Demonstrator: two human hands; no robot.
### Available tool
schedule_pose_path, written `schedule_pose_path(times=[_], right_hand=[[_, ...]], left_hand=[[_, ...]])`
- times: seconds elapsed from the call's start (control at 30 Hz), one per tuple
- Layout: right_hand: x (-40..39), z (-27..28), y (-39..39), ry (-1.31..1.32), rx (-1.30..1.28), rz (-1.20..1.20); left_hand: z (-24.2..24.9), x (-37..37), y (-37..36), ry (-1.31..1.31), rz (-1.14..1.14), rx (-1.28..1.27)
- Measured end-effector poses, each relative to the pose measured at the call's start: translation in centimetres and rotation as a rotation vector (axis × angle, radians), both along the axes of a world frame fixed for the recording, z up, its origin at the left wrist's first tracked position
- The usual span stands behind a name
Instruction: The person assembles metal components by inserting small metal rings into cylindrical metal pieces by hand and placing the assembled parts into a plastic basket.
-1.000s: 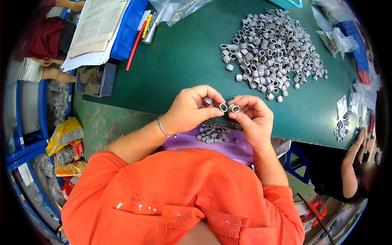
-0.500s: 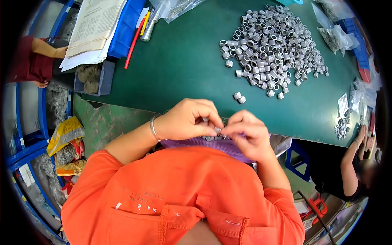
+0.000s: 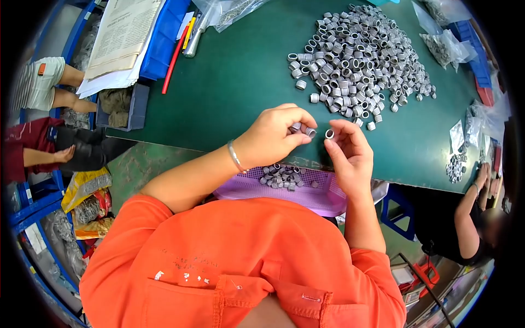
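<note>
My left hand (image 3: 273, 136), with a bangle on its wrist, is closed round a couple of small grey metal rings (image 3: 310, 132) above the table's near edge. Just to its right, my right hand (image 3: 351, 156) pinches a single metal ring (image 3: 329, 134) between thumb and fingertips, its opening facing up. Below both hands, a purple plastic basket (image 3: 246, 188) holds several more rings (image 3: 281, 177). A large heap of the same rings (image 3: 355, 65) lies on the green table beyond my hands.
On the left of the green table (image 3: 235, 82) are a blue tray (image 3: 167, 41) with papers, a grey bin (image 3: 139, 106) and a red pencil (image 3: 174, 68). Plastic bags (image 3: 448, 49) lie at right. Two people stand left; another person (image 3: 465, 229) sits right.
Both hands have moved forward from over the basket to the table edge and separated. The two loose rings near the edge no longer lie there. Another person has appeared at left.
</note>
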State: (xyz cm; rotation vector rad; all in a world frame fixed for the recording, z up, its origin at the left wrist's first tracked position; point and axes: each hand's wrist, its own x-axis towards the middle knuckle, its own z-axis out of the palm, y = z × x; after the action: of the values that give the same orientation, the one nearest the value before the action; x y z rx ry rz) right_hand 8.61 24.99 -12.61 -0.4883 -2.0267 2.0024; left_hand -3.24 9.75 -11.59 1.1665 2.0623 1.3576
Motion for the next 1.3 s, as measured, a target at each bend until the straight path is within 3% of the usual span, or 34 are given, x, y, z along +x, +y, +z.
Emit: schedule_pose_path(times=[0.07,0.13,0.2,0.27,0.4,0.53,0.8,0.87,0.93,0.97,1.0,1.07,1.2,1.23,1.3], right_hand=[[0.1,0.4,0.0,0.021,-0.126,0.038],[0.1,0.5,0.0,-0.024,-0.524,0.132],[-0.1,0.4,0.0,0.01,-0.614,0.132],[-0.1,0.4,0.3,-0.028,-0.862,0.129],[0.0,0.0,0.1,-0.007,-1.021,0.223],[0.1,0.2,0.0,0.006,-1.02,0.235],[1.1,1.1,-1.2,-0.065,-0.829,0.299],[1.4,1.3,-1.1,-0.128,-0.674,0.403],[1.4,2.4,-1.4,-0.259,-0.332,0.468],[1.0,2.3,-1.5,-0.09,0.061,0.442],[0.4,2.0,-1.6,0.082,0.453,0.401],[-1.1,1.5,-1.4,0.152,0.706,0.241],[-5.6,-0.1,-0.4,0.152,1.179,0.078],[-6.0,-0.2,-0.3,0.182,1.195,0.064],[-5.8,0.3,0.0,0.2,1.19,0.095]], left_hand=[[0.4,0.1,-0.4,-0.922,0.044,0.092],[0.8,0.0,-0.9,-0.951,0.028,0.096],[0.8,0.2,-1.4,-1.161,0.059,0.2],[0.6,0.2,-2.0,-1.172,0.042,0.214],[0.8,0.4,-2.3,-1.283,0.048,0.24],[1.0,0.6,-2.4,-1.262,0.081,0.302],[1.4,1.0,-3.5,-1.344,0.036,0.187],[1.8,0.8,-4.1,-1.193,-0.056,0.056],[2.2,0.6,-4.6,-0.903,-0.186,-0.206],[2.3,0.7,-4.7,-0.41,-0.191,-0.246],[2.0,0.4,-4.3,-0.401,-0.193,-0.245],[1.1,-1.0,-2.6,0.07,0.09,-0.04],[-0.5,-6.2,2.0,0.48,0.345,-0.015],[-0.9,-6.5,2.0,0.491,0.351,-0.005],[-0.8,-7.4,2.4,0.59,0.22,-0.227]])
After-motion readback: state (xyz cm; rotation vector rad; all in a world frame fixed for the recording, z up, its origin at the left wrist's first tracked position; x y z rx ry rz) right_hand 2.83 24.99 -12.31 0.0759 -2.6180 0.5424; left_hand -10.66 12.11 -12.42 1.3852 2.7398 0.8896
